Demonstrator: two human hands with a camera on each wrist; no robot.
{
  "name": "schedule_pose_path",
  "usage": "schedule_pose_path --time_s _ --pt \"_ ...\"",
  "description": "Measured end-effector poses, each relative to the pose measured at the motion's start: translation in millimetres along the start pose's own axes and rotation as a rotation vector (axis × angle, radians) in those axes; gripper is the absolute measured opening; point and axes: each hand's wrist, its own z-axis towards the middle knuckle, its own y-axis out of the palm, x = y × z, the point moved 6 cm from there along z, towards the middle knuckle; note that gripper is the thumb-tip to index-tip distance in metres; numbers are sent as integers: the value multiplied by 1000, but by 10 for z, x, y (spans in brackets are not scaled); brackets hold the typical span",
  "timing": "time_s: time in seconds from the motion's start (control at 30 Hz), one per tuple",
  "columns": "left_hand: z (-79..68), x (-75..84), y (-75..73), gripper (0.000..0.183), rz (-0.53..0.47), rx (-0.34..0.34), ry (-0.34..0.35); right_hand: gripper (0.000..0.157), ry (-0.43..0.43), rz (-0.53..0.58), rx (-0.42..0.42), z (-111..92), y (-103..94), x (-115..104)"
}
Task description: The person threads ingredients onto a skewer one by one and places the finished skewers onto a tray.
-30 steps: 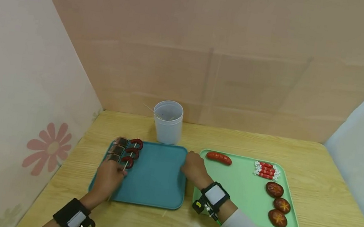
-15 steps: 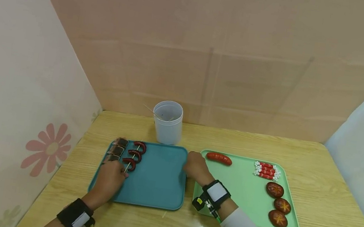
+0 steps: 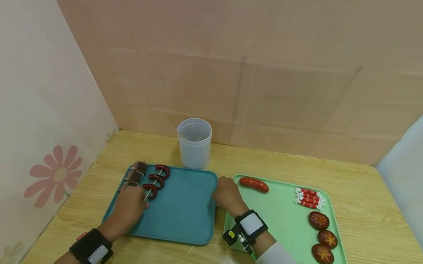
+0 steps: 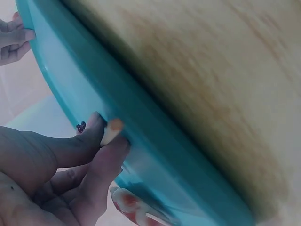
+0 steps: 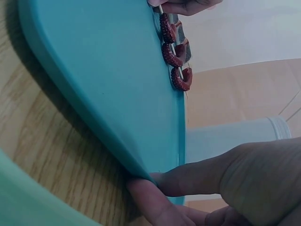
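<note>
My left hand (image 3: 127, 210) pinches the near end of a skewer that carries curled dark-red octopus tentacle pieces (image 3: 156, 182). In the left wrist view, the skewer's blunt tip (image 4: 113, 131) pokes out between thumb and finger. The tentacle pieces lie along the left part of a blue tray (image 3: 183, 214), beside a second skewer of dark squarish pieces with pale edges (image 3: 135, 176), partly hidden by the left hand. My right hand (image 3: 228, 195) grips the tray's right edge, its thumb and finger pinching the rim in the right wrist view.
Right of the blue tray is a green tray (image 3: 274, 231) bearing a red sausage (image 3: 254, 184), red-and-white stick pieces (image 3: 309, 199) and brown mushroom caps (image 3: 323, 254) with star cuts. A white bucket (image 3: 194, 154) with thin sticks stands behind the blue tray. Walls enclose the table.
The tentacle skewer and my left hand have shifted slightly right and nearer, then come to rest on the tray. My right hand keeps its grip on the rim.
</note>
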Motion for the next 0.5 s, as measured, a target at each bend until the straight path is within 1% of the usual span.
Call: schedule_pose_path --time_s 0.1,0.27,0.4,0.5 --pt "-2 5 1 63 2 -14 -7 26 1 -1 -5 -3 8 6" --pt "1 2 -7 64 -12 -14 -13 25 9 -5 -16 -4 11 7" --pt "13 -1 -20 59 -6 -37 -37 24 3 -1 -11 -17 -6 -3" --pt "15 20 -45 49 22 -40 -36 22 -26 4 12 -27 -17 -4"
